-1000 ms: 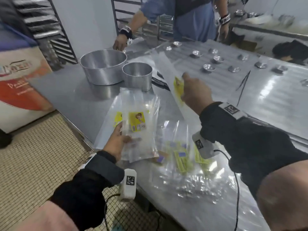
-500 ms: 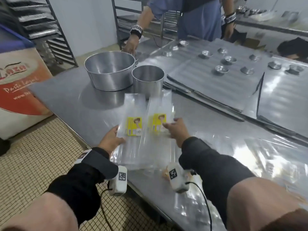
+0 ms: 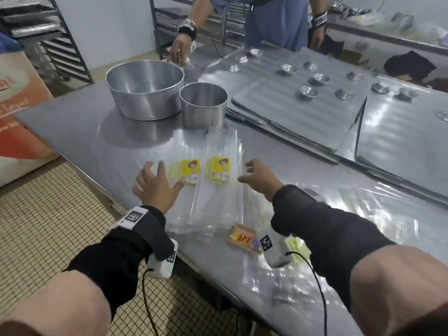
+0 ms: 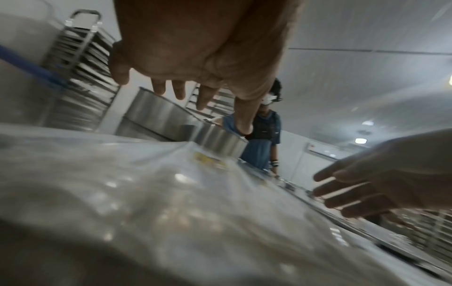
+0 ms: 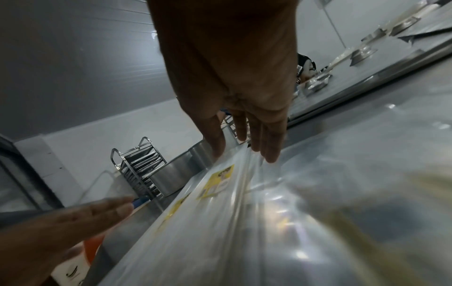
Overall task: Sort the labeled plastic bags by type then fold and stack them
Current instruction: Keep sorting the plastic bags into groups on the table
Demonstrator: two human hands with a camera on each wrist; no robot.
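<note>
Two clear plastic bags with yellow labels lie flat side by side on the steel table (image 3: 80,141): the left bag (image 3: 189,171) and the right bag (image 3: 220,167). My left hand (image 3: 156,181) hovers at the left bag's outer edge, fingers spread, holding nothing. My right hand (image 3: 252,174) is at the right bag's outer edge. In the right wrist view its straight fingers (image 5: 269,147) touch the film beside the yellow label (image 5: 217,181). In the left wrist view the left hand (image 4: 186,91) is spread above the bags (image 4: 171,193). An orange-labeled bag (image 3: 243,237) lies under my right wrist.
A large round metal pan (image 3: 145,88) and a smaller tin (image 3: 203,105) stand just behind the bags. Baking trays (image 3: 291,112) with several small tins fill the back right. More clear bags (image 3: 363,204) lie to the right. Another person (image 3: 274,20) works across the table.
One second ago each hand held bags lifted off the table. Now both yellow-label bags lie flat side by side, and both hands have let go and moved out to the bags' edges.
</note>
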